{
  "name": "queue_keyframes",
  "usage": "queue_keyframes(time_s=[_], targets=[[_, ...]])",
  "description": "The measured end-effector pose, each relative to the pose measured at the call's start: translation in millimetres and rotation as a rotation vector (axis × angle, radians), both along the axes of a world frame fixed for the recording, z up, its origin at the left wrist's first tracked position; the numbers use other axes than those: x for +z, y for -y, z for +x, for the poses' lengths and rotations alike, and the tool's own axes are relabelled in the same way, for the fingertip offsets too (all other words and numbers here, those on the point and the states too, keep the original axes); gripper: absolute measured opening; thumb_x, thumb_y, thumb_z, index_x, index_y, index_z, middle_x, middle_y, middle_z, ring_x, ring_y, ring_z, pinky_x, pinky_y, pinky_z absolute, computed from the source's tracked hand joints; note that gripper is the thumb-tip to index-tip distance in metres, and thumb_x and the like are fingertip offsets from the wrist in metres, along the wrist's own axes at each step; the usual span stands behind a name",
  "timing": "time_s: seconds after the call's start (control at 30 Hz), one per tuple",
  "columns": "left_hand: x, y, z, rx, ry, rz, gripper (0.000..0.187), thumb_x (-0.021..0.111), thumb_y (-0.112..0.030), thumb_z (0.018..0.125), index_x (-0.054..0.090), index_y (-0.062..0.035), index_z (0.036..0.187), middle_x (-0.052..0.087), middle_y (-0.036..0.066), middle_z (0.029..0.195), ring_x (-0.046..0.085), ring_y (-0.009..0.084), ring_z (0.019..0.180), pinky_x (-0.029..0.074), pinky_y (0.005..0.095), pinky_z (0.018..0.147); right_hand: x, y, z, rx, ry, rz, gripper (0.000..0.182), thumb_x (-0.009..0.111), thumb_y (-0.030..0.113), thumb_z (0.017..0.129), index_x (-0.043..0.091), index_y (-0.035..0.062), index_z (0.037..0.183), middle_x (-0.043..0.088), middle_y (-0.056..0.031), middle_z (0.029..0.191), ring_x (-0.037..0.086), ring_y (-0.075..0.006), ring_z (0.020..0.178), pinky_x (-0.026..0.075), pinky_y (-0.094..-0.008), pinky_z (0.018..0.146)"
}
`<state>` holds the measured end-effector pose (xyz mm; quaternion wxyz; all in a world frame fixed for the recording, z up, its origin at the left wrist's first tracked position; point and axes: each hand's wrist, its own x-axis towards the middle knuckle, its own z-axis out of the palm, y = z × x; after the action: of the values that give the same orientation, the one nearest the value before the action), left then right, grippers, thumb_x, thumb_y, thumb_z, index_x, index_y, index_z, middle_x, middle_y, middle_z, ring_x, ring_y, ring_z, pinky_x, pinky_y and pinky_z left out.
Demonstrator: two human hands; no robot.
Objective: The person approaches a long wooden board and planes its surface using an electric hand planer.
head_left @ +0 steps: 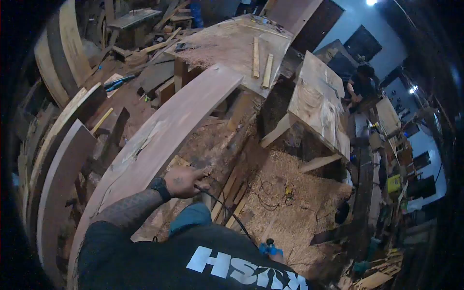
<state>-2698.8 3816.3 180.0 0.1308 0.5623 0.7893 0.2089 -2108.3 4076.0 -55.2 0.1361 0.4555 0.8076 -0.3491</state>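
My left hand [182, 181], with a dark watch on its wrist, is closed round a black cable [215, 197] beside the edge of a long wooden plank [159, 126]. The cable runs down and right across my dark shirt toward a blue tool [270, 247]. My right hand [277, 258] is mostly hidden behind the shirt, just beneath that blue tool; its fingers cannot be made out. The plank's far end rests on a large wooden table [227, 43].
Wood shavings [290, 203] cover the floor at the centre right. A wooden workbench [316, 92] with splayed legs stands there. More boards [63, 179] lean at the left. Another person [360, 87] is at the upper right. Loose timber lies beneath the plank.
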Motion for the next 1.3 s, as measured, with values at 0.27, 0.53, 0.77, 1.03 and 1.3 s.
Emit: queue_keyframes(time_s=[0.27, 0.53, 0.77, 1.03, 1.3], targets=[[-69.6, -79.8, -137.0, 0.358, -0.075, 0.31, 0.044, 0.073, -0.044, 0.092, 0.07, -0.0056, 0.112, 0.067, 0.021, 0.115, 0.064, 0.0411, 0.106, 0.05, 0.0507, 0.094, 101.2, -190.7, -266.3, -0.226, 0.231, -0.104, 0.047, 0.078, 0.037, 0.093, 0.066, 0.0016, 0.121, 0.073, -0.0141, 0.09, 0.073, -0.027, 0.077, 0.058, -0.0419, 0.068], [-77.9, -102.7, -185.0, 0.443, 0.196, 0.339, 0.031, 0.065, -0.022, 0.099, 0.067, -0.0022, 0.122, 0.058, 0.024, 0.133, 0.055, 0.0445, 0.125, 0.045, 0.0496, 0.107, 260.6, -292.9, -523.3, 0.038, -0.305, -0.074, 0.036, 0.079, 0.027, 0.094, 0.067, 0.0012, 0.117, 0.07, -0.0068, 0.079, 0.06, -0.0149, 0.051, 0.049, -0.033, 0.047], [-73.0, -131.1, -172.1, 0.783, 0.376, 0.377, 0.031, 0.065, -0.018, 0.098, 0.071, -0.0033, 0.124, 0.058, 0.023, 0.145, 0.052, 0.0421, 0.136, 0.042, 0.0492, 0.115, 337.4, -384.1, -737.8, 0.621, -0.377, 0.09, 0.054, 0.08, 0.042, 0.09, 0.068, 0.0008, 0.123, 0.073, -0.0164, 0.112, 0.068, -0.0287, 0.106, 0.052, -0.0429, 0.096], [-83.1, -221.7, -175.0, 1.293, 0.126, 0.248, 0.035, 0.063, -0.033, 0.103, 0.072, -0.0056, 0.124, 0.058, 0.025, 0.145, 0.05, 0.0423, 0.141, 0.041, 0.0503, 0.117, 324.4, -512.5, -983.4, 1.156, -0.054, -0.373, 0.052, 0.071, 0.038, 0.1, 0.062, -0.0005, 0.133, 0.066, -0.0095, 0.119, 0.058, -0.0182, 0.113, 0.047, -0.0366, 0.101], [-21.9, -347.2, -208.1, 1.351, 0.343, 0.312, 0.042, 0.058, -0.044, 0.104, 0.072, -0.0076, 0.119, 0.063, 0.019, 0.138, 0.051, 0.0429, 0.14, 0.043, 0.0524, 0.114, 290.4, -558.6, -1121.5, 1.49, 0.225, -0.582, 0.048, 0.066, 0.038, 0.103, 0.057, 0.0012, 0.133, 0.065, -0.0103, 0.11, 0.061, -0.0223, 0.098, 0.051, -0.04, 0.087]])
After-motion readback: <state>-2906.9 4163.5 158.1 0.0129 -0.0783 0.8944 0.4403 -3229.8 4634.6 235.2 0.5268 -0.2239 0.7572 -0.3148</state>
